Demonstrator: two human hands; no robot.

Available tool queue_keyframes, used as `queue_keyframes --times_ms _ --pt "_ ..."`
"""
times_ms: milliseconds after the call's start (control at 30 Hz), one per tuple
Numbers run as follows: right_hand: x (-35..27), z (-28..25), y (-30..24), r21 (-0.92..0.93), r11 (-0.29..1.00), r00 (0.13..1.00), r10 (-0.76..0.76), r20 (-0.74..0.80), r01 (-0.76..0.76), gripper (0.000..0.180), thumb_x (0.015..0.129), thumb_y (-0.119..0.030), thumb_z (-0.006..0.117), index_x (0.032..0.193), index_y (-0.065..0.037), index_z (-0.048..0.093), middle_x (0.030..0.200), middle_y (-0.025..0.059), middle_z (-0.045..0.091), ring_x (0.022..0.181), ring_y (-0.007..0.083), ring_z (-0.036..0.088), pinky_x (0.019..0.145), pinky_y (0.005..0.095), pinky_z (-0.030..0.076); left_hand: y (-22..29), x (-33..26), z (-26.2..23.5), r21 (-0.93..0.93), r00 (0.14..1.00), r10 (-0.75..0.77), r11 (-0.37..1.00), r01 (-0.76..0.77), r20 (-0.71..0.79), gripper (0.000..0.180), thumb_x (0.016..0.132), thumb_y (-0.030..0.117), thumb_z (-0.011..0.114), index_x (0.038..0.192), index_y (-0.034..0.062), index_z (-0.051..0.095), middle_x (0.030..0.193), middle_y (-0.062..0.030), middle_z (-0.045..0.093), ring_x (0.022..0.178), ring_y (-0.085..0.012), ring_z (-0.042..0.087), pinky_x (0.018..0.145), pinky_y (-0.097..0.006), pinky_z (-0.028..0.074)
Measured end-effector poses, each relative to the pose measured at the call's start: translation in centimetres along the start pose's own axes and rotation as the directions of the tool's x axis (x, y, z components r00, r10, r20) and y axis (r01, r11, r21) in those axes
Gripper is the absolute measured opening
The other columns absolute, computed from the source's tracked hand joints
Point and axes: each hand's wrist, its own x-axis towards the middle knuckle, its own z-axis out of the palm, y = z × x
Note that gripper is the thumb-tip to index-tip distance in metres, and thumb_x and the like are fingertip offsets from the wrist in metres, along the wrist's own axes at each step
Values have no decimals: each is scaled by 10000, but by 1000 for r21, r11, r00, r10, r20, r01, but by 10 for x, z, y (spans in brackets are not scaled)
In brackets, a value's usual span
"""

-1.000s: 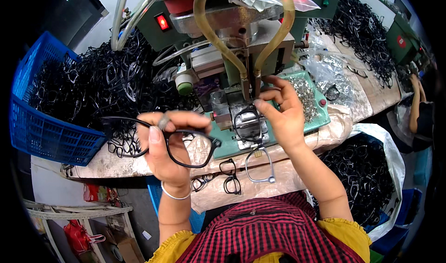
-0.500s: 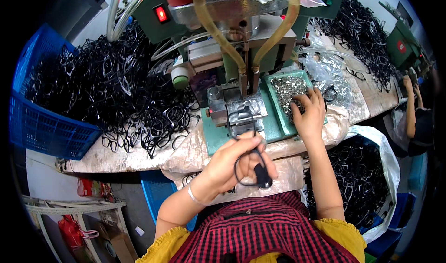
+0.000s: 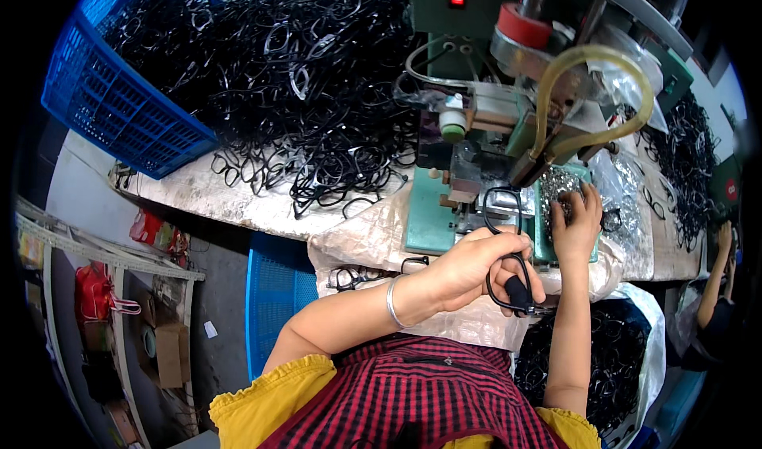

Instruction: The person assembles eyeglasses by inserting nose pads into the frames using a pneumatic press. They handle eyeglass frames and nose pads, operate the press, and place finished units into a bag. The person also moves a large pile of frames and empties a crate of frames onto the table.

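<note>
My left hand (image 3: 476,273) is closed round a black eyeglass frame (image 3: 504,188), held upright on edge in front of the press. A black sleeve (image 3: 516,293) covers one fingertip of that hand. The frame's upper rim overlaps the metal fixture (image 3: 468,181) at the press in this view. My right hand (image 3: 579,231) reaches into a green tray (image 3: 545,249) full of small shiny metal parts (image 3: 560,182). Its thumb and fingers are bent together at the parts; whatever lies between the fingertips is hidden.
The press (image 3: 524,32) with yellowish hoses (image 3: 591,54) stands over the fixture. A big heap of black frames (image 3: 309,76) and a blue basket (image 3: 119,100) lie left. A white sack (image 3: 652,314) of frames stands lower right. Another person's arm (image 3: 718,270) shows far right.
The view has swung, so the bench and press sit further right in it. My left hand still grips the eyeglass frame; my right hand is still in the tray, its fingers more bent.
</note>
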Motion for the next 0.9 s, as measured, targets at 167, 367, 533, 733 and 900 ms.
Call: queue_keyframes --times_ms 167,367,533,733,900 --pt "-15 2 4 71 997 992 25 -121 -17 117 826 -91 672 906 -6 671 1155 169 631 1116 370 562 977 449 430 -15 -36 -40 779 823 512 609 -146 -246 223 962 225 608 1068 31 581 888 -135 704 792 -169 671 664 -278 548" --pt "-10 4 5 397 901 975 215 -60 -174 131 905 -102 629 985 -8 673 943 90 681 855 184 633 803 298 487 35 -9 -150 984 422 903 3 181 -80 357 821 141 716 1124 -31 642 1066 -187 642 975 -297 633 815 -358 509" --pt "3 7 -16 593 774 946 317 -62 -220 120 875 -68 640 969 -2 677 856 74 682 759 145 612 743 273 484 39 6 -165 963 413 883 132 235 -222 308 823 207 732 1011 -29 673 943 -186 672 848 -330 652 746 -385 513" --pt "-14 -3 10 622 699 914 399 70 -353 152 915 -60 623 1037 19 667 955 37 674 857 95 590 801 236 463 37 -24 -128 981 257 966 -22 191 -29 333 844 209 735 1092 -2 661 1016 -154 684 897 -293 666 767 -361 525" --pt "-68 -42 27 478 773 892 449 51 -416 146 870 -16 641 1004 24 683 930 61 677 853 137 622 851 279 481 108 -92 -102 902 141 954 -297 314 264 112 837 22 681 948 33 690 900 -91 678 824 -234 629 744 -323 484"
